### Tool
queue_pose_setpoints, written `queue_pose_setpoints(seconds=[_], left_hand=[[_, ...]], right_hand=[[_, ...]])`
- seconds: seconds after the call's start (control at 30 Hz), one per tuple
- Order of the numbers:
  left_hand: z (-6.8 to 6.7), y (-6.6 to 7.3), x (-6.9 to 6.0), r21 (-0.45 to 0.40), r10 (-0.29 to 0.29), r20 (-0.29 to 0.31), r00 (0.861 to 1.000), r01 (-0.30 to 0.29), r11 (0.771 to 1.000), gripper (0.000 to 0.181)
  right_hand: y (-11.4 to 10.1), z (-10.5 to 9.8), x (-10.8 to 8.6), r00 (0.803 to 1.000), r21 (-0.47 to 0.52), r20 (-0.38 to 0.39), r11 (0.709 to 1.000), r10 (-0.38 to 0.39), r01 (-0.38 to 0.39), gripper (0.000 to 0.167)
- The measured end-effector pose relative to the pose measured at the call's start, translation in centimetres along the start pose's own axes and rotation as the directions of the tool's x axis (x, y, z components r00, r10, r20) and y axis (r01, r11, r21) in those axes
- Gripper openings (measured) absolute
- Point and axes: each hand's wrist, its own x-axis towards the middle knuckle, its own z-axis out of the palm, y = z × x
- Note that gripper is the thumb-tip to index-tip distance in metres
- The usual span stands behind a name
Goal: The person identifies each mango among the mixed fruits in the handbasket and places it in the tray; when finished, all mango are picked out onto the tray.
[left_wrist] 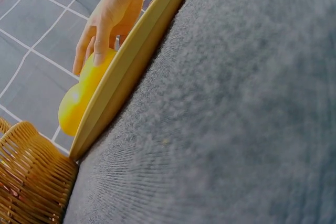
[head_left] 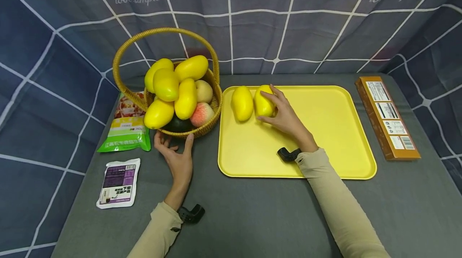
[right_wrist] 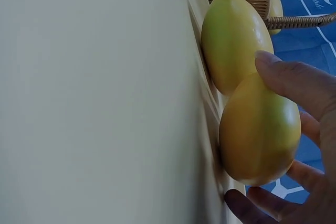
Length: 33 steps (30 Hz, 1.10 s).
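Two yellow mangoes lie side by side at the left of the yellow tray (head_left: 325, 129). My right hand (head_left: 285, 117) holds the right mango (right_wrist: 260, 129) between thumb and fingers; the other mango (head_left: 242, 103) lies just left of it. Across the table, a wicker basket (head_left: 209, 127) is heaped with several mangoes (head_left: 166, 84), a peach (head_left: 202, 114), a pale round fruit (head_left: 203, 91) and a dark green fruit (head_left: 178, 124). At its front, my left hand (head_left: 177, 159) has thumb and fingers spread near the base, seemingly touching it. The left wrist view does not show that hand.
Left of the basket lies a green food bag (head_left: 126, 131), with a white and purple pouch (head_left: 119, 183) nearer the front. A long brown box (head_left: 388, 117) lies right of the tray. Gridded cloth (head_left: 252, 37) hangs behind the grey table (head_left: 252, 218).
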Motion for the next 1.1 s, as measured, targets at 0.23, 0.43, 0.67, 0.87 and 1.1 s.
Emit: queue_pose_setpoints(seconds=[0.23, 0.43, 0.67, 0.87, 1.1], left_hand=[[-0.1, -0.1, 0.2, -0.001, -0.004, 0.003, 1.000, 0.004, 1.000, 0.080], [-0.2, -0.1, 0.2, 0.003, -0.010, 0.002, 1.000, 0.010, 1.000, 0.079], [-0.2, -0.1, 0.1, 0.008, -0.010, 0.010, 1.000, 0.010, 1.000, 0.079], [-0.3, -0.1, 0.0, -0.001, -0.013, 0.008, 1.000, 0.013, 1.000, 0.079], [-0.2, -0.1, 0.1, -0.006, -0.020, 0.014, 1.000, 0.020, 1.000, 0.079]], right_hand=[[-0.2, 0.2, 0.2, 1.000, -0.006, -0.016, 1.000, -0.015, 0.015, 0.075], [-0.1, 0.3, 0.2, 0.999, -0.020, -0.032, 1.000, -0.010, 0.010, 0.076], [0.1, 0.3, 0.0, 1.000, -0.024, -0.015, 1.000, -0.018, 0.018, 0.076], [-0.2, 0.2, -0.1, 1.000, -0.038, -0.005, 0.999, -0.022, 0.022, 0.076], [-1.2, -0.3, -0.4, 1.000, -0.091, -0.018, 0.996, -0.007, 0.005, 0.079]])
